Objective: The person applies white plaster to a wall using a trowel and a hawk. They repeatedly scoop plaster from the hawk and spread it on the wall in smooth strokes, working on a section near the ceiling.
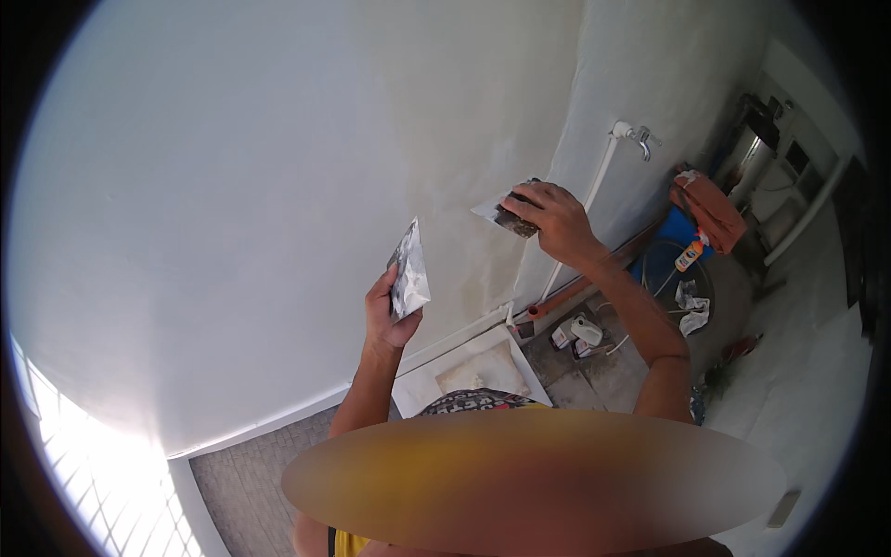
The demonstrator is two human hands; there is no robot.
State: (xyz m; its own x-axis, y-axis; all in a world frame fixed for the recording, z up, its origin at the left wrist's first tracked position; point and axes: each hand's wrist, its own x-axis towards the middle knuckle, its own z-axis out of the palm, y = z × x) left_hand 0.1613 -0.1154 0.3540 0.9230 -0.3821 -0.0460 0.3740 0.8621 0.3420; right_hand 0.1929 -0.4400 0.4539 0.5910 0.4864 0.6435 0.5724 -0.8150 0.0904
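In front of a pale wall (251, 186), my left hand (382, 314) is closed around a flat putty knife (410, 269), its blade tilted upward and smeared with white paste. To the right and a little higher, my right hand (560, 223) grips a second putty knife (492, 213) by its dark, stained back part. The pale edge of that one points left, near the wall; whether it touches cannot be made out. A gap separates the two blades.
A metal tap (640, 139) sticks out on a white pipe (594, 190) at the right. Below lie a white board (534, 376), small containers (580, 332) and a brown pipe (566, 295). Farther right are a blue tub (677, 226), a spray bottle (690, 254) and a reddish cloth (710, 209).
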